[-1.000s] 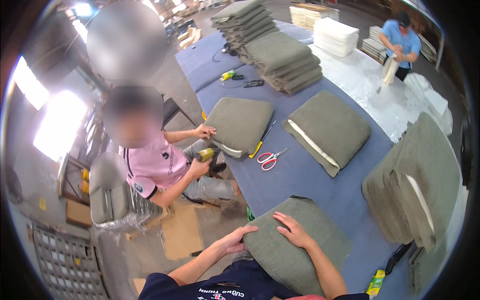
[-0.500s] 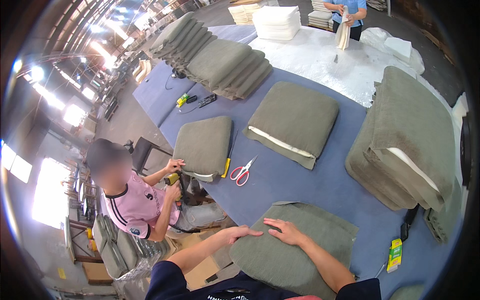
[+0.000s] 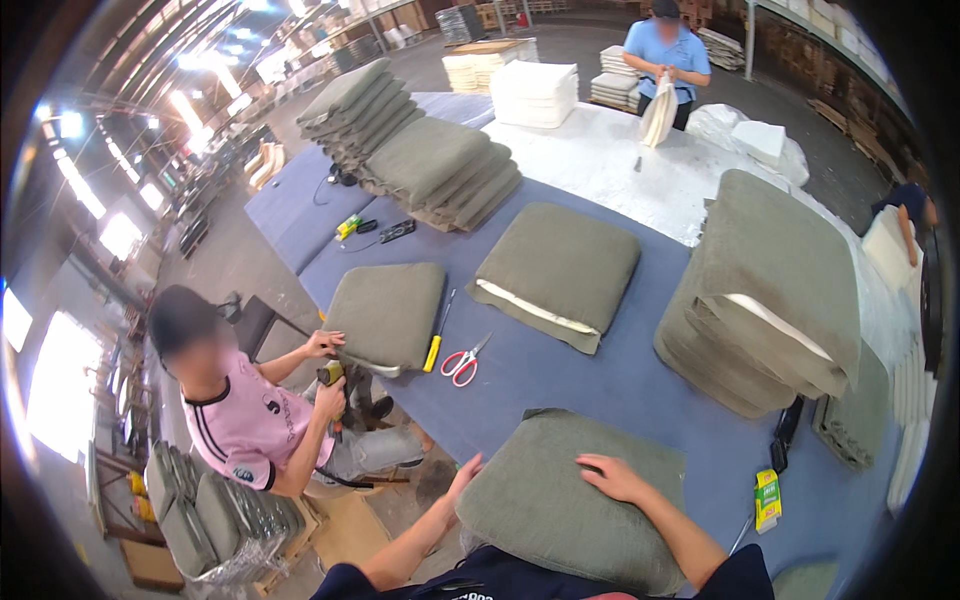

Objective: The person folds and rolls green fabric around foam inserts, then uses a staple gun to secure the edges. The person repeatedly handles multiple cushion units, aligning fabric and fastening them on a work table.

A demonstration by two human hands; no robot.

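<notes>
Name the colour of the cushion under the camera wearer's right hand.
The cushion is grey-green; the head view shows it best.

Red-handled scissors [image 3: 471, 356] lie beside a yellow-handled tool [image 3: 433, 353] on the blue bench [image 3: 560, 385]. Farther off, a white stack [image 3: 534, 95] stands near a person [image 3: 667, 52] in blue.

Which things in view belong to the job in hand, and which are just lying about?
Apparently in the job:
- gray-green cushion
- left hand, at its left edge
- right hand, on top

Seemingly just lying about, untouched:
- red-handled scissors
- yellow-handled tool
- yellow-green box
</notes>
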